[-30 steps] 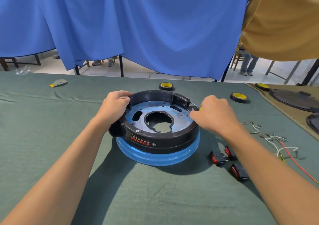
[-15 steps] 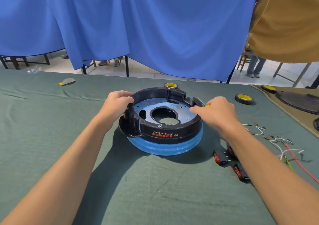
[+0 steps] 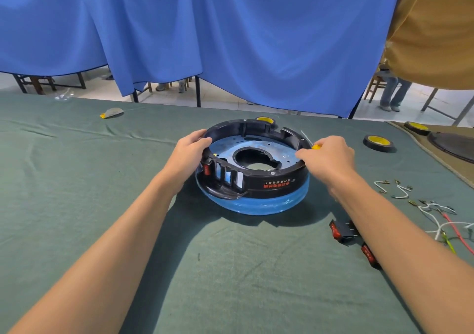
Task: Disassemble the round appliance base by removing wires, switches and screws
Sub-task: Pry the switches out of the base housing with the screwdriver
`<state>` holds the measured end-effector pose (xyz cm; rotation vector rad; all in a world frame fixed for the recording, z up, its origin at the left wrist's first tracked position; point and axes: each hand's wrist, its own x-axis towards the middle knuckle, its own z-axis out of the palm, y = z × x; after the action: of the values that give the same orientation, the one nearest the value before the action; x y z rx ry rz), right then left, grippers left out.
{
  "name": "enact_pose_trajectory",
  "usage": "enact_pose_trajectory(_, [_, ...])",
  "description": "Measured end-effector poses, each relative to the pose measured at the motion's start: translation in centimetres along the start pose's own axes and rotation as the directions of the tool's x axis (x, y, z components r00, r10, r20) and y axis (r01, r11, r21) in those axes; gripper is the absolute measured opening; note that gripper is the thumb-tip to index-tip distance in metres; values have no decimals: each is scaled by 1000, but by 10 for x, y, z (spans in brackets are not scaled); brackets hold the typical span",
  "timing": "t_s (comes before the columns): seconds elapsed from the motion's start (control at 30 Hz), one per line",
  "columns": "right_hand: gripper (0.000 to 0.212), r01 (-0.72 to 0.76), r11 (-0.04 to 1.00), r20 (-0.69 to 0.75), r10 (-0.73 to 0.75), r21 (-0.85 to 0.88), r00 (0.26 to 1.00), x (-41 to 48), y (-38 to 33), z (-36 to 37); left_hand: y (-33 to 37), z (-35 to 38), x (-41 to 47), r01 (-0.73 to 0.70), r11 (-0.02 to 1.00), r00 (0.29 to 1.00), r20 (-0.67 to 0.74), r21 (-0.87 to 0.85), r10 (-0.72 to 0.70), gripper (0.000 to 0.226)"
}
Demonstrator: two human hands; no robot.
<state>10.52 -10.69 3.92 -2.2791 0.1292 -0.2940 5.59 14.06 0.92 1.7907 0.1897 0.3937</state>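
Black base (image 3: 295, 179): L hand (image 3: 191, 151) grips rim, R hand (image 3: 331, 159) holds screwdriver (image 3: 316, 146). Prob. positioning step; next, pry switch (image 3: 207, 170) out.

The middle of the table (image 3: 77, 179) is taken up by the round appliance base (image 3: 272, 187), gripped at its left rim by the left hand (image 3: 191, 151) and met at its right rim by the right hand (image 3: 331, 158), in which a yellow-handled screwdriver (image 3: 315, 146) is held. Bare cloth is left along the near edge and toward the left edge. Toward the right edge, passage is hindered by loose switches (image 3: 342, 229), scattered wires (image 3: 436, 215) and a tape roll (image 3: 378, 143).
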Motion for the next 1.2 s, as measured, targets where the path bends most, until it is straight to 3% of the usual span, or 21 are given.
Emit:
enact_pose_trajectory(0.17, [26,66,998,55,-65,-7,996,5,-2,-3,-6,9,-5,-36,997,997,-67,-71,32,25])
enact_pose_trajectory(0.23, [31,180,982,-32,-182,-60,983,-3,-1,-6,-9,11,-6,-43,997,995,-90,-65,37,28])
enact_pose_trajectory(0.33, [26,480,876,-195,-479,-44,856,-36,-2,-16,-8,16,-8,-42,997,989,-143,-69,31,25])
enact_pose_trajectory(0.4, [25,654,757,-127,-649,-6,750,-65,-1,-18,-7,20,-8,-48,995,983,-181,-90,31,24])
enact_pose_trajectory(0.47, [25,746,666,38,-746,16,665,-91,5,-12,-7,23,-9,-60,992,979,-199,-111,36,31])
enact_pose_trajectory(0.57, [26,803,595,197,-789,11,582,-110,12,0,-7,25,-10,-62,991,976,-216,-116,36,38])
enact_pose_trajectory(0.63, [25,813,583,230,-790,-6,568,-110,14,5,-8,25,-11,-52,992,975,-220,-116,26,42])
enact_pose_trajectory(0.87, [23,841,533,191,-819,-93,541,-112,6,13,-5,26,-13,-27,993,973,-229,-115,0,51])
enact_pose_trajectory(1.2, [19,840,539,149,-827,-66,542,-115,-2,21,-5,25,-13,-25,994,976,-216,-103,2,57])
